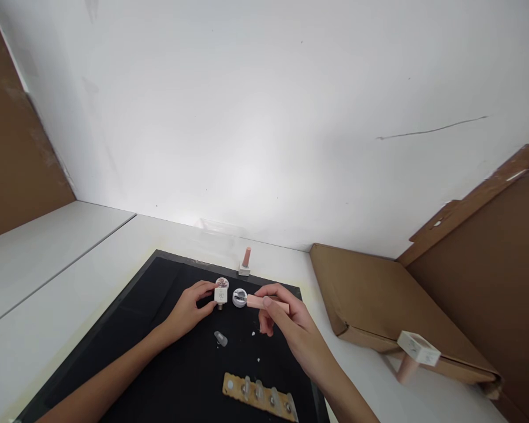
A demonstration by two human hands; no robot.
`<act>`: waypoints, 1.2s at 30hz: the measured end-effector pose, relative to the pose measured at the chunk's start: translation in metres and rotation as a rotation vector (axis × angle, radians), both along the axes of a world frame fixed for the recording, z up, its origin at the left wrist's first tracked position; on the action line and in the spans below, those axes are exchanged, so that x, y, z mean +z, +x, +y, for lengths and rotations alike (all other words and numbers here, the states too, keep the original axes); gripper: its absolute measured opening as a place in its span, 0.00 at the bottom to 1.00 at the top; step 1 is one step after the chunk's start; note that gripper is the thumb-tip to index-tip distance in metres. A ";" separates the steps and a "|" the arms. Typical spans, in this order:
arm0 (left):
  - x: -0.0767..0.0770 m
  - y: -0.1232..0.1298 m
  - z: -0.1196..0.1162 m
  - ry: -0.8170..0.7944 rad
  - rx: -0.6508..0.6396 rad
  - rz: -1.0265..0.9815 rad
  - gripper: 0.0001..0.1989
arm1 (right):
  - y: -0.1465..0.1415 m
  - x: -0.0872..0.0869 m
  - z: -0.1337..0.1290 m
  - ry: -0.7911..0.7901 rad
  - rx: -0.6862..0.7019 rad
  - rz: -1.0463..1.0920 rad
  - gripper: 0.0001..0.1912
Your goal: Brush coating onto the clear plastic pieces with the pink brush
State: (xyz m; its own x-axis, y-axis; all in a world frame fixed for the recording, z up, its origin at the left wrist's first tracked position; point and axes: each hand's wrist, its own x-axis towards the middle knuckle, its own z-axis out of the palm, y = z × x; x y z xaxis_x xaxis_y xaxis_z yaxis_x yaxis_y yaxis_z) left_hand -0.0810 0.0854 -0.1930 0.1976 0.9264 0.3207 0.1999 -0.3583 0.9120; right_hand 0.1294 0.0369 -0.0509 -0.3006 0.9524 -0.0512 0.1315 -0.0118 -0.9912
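Note:
My left hand (193, 306) pinches a small white square bottle (221, 295), its neck pointing toward me, over the black mat (158, 299). Between thumb and fingers, my right hand (283, 311) holds a pink cap (255, 301); its left end is beside a round white jar (240, 298) with dark and silvery contents. A second round jar (222, 283) with reddish bits sits just behind the bottle. A clear nail tip (221, 338) lies on the mat below the hands. Nearer me, a tan strip (258, 398) carries several clear nail tips.
A bottle with a pink cap (245, 263) stands at the mat's back edge. On the right are a flat cardboard box (379, 294) and another white-and-pink bottle (417, 351). A clear tray (219, 228) rests by the white wall. Small white bits dot the mat.

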 end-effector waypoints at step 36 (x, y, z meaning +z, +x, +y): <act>-0.007 -0.005 0.004 -0.018 0.022 -0.018 0.14 | 0.000 -0.011 0.005 -0.003 0.051 -0.002 0.16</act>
